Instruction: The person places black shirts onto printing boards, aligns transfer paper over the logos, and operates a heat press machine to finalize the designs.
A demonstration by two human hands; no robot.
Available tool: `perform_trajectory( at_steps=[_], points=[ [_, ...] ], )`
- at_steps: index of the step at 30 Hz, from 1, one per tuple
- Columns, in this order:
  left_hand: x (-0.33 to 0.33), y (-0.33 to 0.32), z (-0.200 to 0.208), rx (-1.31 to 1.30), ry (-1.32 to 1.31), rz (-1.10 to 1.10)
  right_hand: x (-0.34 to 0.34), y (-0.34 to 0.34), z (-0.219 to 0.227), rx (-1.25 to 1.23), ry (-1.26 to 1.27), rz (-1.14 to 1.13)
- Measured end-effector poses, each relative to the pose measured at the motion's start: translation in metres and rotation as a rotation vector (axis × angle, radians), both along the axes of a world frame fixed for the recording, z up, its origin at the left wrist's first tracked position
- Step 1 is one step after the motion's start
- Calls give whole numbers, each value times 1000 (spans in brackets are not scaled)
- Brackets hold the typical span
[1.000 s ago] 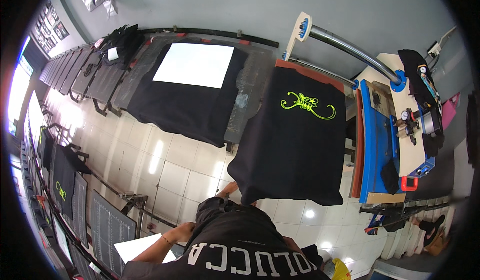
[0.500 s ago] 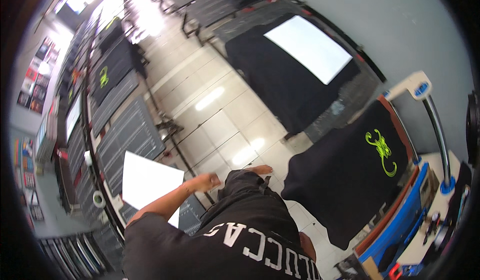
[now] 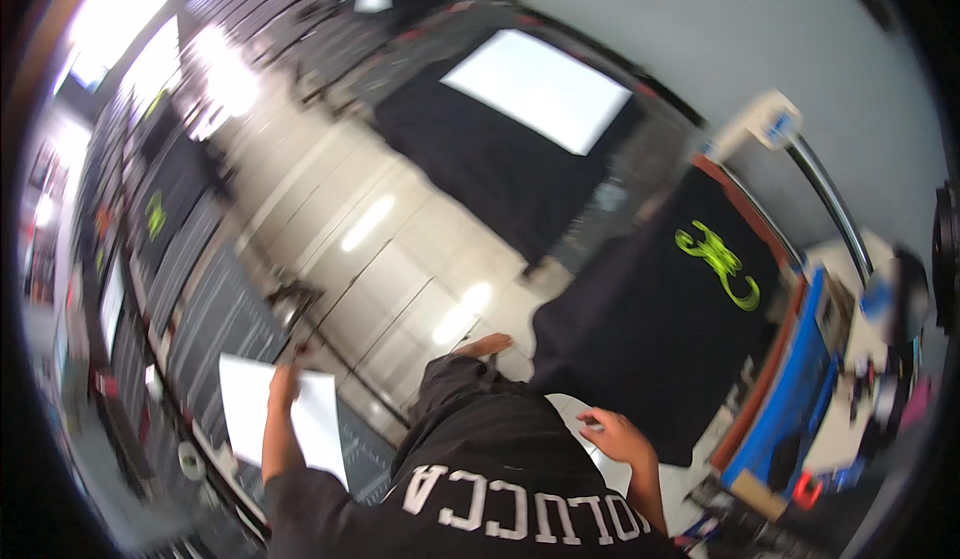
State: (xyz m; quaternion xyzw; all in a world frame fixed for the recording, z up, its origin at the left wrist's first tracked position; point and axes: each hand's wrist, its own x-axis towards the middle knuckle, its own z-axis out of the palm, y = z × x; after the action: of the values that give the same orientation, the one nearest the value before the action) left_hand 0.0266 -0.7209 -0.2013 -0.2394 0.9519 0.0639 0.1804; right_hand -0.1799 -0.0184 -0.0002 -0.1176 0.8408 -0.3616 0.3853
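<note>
My left hand (image 3: 285,386) is over the upper edge of a white sheet (image 3: 318,421), which lies on a grey slatted board at the left. Its fingers are blurred, and whether they grip the sheet cannot be made out. Low at the right, my right hand (image 3: 618,437) hangs beside my body with its fingers loosely apart and nothing in them. Nearest to it is a black garment (image 3: 625,324), draped over a board and bearing a bright green print (image 3: 718,264).
Farther off, another black garment (image 3: 470,149) lies on a table with a white sheet (image 3: 538,89) over it. A chrome-posted frame (image 3: 832,199) and a blue-sided bench (image 3: 780,384) stand at the right. Grey boards (image 3: 225,309) line the left of the tiled aisle (image 3: 375,234).
My left hand has moved left from beside the white sheet to over its upper edge. My right hand has come into view, and the whole view has shifted.
</note>
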Motion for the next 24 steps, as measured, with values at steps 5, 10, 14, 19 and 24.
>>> perform_trajectory(
  at_steps=[5, 10, 14, 19, 24],
  points=[
    [-22, -14, 4, -81, 41, -85, 5, 26, 17, -42, 83, -147],
    [-237, 174, 191, 44, 514, -609, 31, 48, 27, -2, 120, -381],
    [-374, 295, 258, 367, 520, -1114, 51, 57, 36, 20, 140, -497],
    [-485, 476, 325, 641, 587, -1508, 102, 64, 36, 39, 187, -754],
    [-568, 666, 277, 835, 781, -1597, 148, 51, 32, 139, 173, -1024]
  ],
)
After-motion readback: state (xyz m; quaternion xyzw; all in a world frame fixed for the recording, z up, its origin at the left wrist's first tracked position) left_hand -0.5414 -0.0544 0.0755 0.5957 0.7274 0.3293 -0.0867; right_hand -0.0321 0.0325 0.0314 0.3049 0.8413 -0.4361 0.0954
